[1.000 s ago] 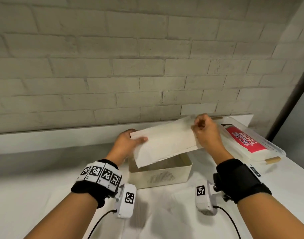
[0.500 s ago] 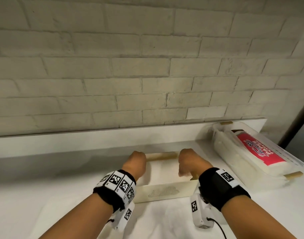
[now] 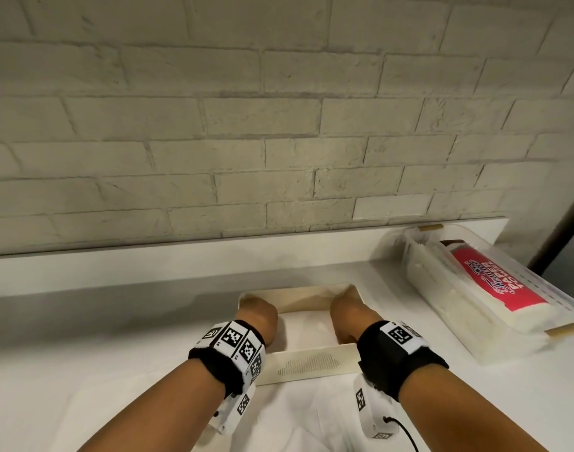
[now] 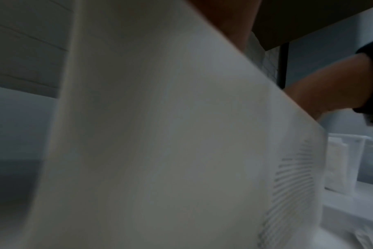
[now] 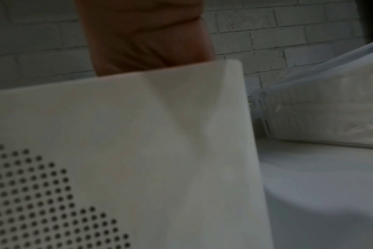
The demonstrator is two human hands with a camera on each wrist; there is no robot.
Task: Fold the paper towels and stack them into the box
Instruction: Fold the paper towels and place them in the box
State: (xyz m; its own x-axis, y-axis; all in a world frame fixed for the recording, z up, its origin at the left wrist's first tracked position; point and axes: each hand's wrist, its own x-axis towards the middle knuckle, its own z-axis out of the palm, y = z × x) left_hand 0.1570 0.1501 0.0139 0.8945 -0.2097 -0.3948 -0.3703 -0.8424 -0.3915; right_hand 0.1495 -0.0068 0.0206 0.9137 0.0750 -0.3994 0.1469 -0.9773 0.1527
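Observation:
A cream box [image 3: 306,365] with a dotted front wall stands on the white table. Both hands reach down into it. My left hand [image 3: 257,316] is at its left end and my right hand [image 3: 349,318] at its right end. A white folded paper towel [image 3: 306,324] lies inside between them. The box walls hide the fingers of both hands. In the left wrist view the box wall [image 4: 160,151] fills the picture, with my right hand [image 4: 330,87] beyond it. In the right wrist view only the heel of my right hand [image 5: 147,37] shows above the box wall [image 5: 138,151].
A clear plastic bin [image 3: 442,308] at the right holds a paper towel pack with a red label [image 3: 494,282]. Loose white sheets [image 3: 311,412] lie on the table in front of the box. A white ledge [image 3: 181,256] and a brick wall stand close behind.
A second ago both hands held the folded towel above the box. They have gone down into the box with it, and the towel now lies inside.

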